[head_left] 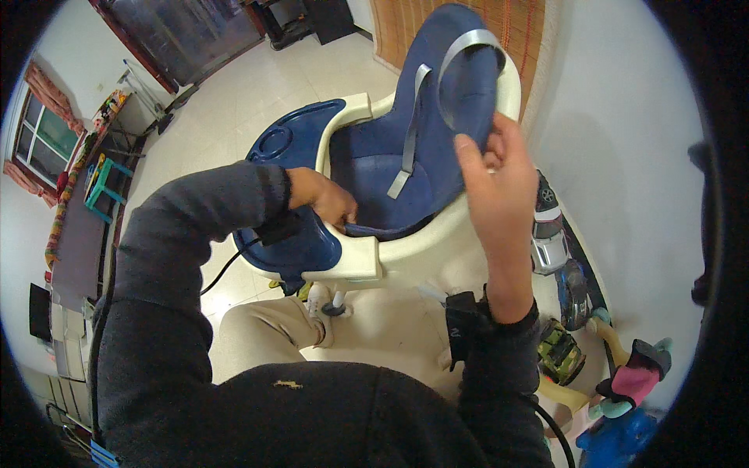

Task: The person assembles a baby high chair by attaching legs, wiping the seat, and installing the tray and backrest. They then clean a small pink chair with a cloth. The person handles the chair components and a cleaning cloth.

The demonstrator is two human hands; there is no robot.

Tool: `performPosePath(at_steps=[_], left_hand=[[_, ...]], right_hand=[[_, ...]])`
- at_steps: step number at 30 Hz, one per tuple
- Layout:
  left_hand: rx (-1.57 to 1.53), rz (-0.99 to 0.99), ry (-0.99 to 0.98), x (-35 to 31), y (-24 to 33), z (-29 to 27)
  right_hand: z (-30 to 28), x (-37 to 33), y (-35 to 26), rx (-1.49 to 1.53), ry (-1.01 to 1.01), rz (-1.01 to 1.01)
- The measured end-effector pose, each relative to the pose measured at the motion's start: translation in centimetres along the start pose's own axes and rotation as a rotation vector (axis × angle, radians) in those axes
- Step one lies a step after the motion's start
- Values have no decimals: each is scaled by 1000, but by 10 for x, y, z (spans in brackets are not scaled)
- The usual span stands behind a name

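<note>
A cream baby high chair (437, 248) stands in front of me with a dark blue padded seat cushion (382, 181) in it. Two grey straps (411, 132) lie over the cushion, one of them looping at the top of the backrest. My right hand (503, 175) pinches the cushion's right edge between thumb and fingers, beside the backrest. Across the blue tray (308, 242) reaches my left arm; my left hand (324, 199) has its fingers curled at the cushion's front left edge. Their tips are partly hidden, but they appear closed on that edge.
Toy cars (551, 243) and a camouflage toy vehicle (560, 351) line the white wall at right. A pink and black toy (633, 382) lies nearer me. Behind the chair hangs a woven mat (530, 39). A long table (82, 234) and a teal stool (105, 187) stand left.
</note>
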State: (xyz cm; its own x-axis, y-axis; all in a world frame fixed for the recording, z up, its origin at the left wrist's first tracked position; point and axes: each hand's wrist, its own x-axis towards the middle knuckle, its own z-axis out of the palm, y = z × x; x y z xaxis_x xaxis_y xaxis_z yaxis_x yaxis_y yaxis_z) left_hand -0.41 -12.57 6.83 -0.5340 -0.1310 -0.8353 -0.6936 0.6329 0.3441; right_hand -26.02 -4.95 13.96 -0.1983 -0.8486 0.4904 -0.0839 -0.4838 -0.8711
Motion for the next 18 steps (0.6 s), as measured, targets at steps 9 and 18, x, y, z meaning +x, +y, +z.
performPosePath(at_steps=[9, 18], left_hand=[[-389, -42, -75, 5, -7, -63], [-168, -194, 772, -13, -26, -62]], right_hand=[[15, -17, 15, -286, -228, 110], [-16, -14, -4, -168, -177, 119]])
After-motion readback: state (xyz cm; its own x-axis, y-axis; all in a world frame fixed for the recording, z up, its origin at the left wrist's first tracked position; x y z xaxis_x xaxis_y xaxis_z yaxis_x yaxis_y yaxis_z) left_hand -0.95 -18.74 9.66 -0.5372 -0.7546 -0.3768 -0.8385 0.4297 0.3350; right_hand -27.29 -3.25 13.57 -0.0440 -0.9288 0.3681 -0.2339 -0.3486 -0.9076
